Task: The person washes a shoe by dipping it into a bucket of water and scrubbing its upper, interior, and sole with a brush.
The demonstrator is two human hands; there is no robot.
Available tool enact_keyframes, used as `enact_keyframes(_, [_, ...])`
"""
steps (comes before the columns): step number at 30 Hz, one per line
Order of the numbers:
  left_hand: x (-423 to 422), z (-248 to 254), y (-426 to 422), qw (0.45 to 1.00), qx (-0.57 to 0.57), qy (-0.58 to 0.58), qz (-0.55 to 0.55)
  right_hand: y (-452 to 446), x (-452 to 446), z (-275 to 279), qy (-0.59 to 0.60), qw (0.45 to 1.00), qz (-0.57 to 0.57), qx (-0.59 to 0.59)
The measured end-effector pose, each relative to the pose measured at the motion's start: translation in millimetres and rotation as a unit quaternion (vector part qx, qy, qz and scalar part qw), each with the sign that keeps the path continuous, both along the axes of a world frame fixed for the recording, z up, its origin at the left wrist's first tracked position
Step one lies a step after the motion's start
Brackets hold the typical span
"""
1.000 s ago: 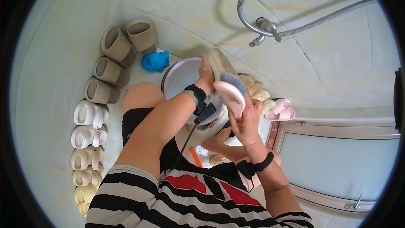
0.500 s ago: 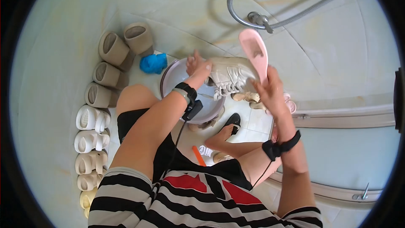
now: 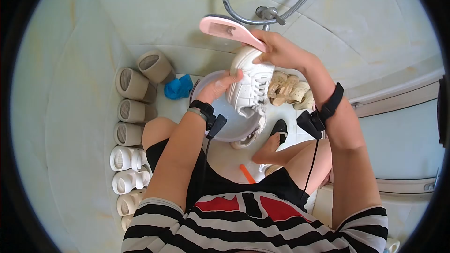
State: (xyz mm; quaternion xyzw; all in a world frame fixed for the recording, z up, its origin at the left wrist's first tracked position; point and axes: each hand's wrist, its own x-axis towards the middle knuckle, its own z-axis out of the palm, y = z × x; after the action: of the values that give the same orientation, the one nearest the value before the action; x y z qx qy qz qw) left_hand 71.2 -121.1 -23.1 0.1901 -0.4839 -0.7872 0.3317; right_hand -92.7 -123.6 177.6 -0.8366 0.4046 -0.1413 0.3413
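Note:
A white lace-up sneaker (image 3: 249, 86) is held above a pale basin (image 3: 227, 118), its toe pointing up and away from me. My left hand (image 3: 218, 89) grips the sneaker's left side, thumb across the upper. My right hand (image 3: 287, 55) is closed round the handle of a pink scrubbing brush (image 3: 225, 29) near the toe. Dark bristles show along the brush's far edge, and its back faces me. Fingers of the right hand overlap the toe area; I cannot tell how firmly they touch it. Another light shoe (image 3: 248, 139) rests against the basin's near side.
Taupe slippers (image 3: 129, 84) and white sandals (image 3: 124, 181) line the left wall. A blue crumpled item (image 3: 178, 87) lies left of the basin. Beige shoes (image 3: 286, 89) stand to its right. A shower hose (image 3: 229, 0) hangs from the wall tap (image 3: 268, 13). An orange stick (image 3: 247, 173) lies near my legs.
The sneaker has turned from lying sideways to toe up. The brush has swung from upright to pointing left, and my right hand has moved up beside the toe. The view has shifted too.

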Motion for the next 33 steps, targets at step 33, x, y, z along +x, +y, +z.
enact_keyframes(33, [-46,-23,-5,0.910,0.280,0.275,0.137,216,-54,-93,-0.190,0.876,-0.436,0.084])
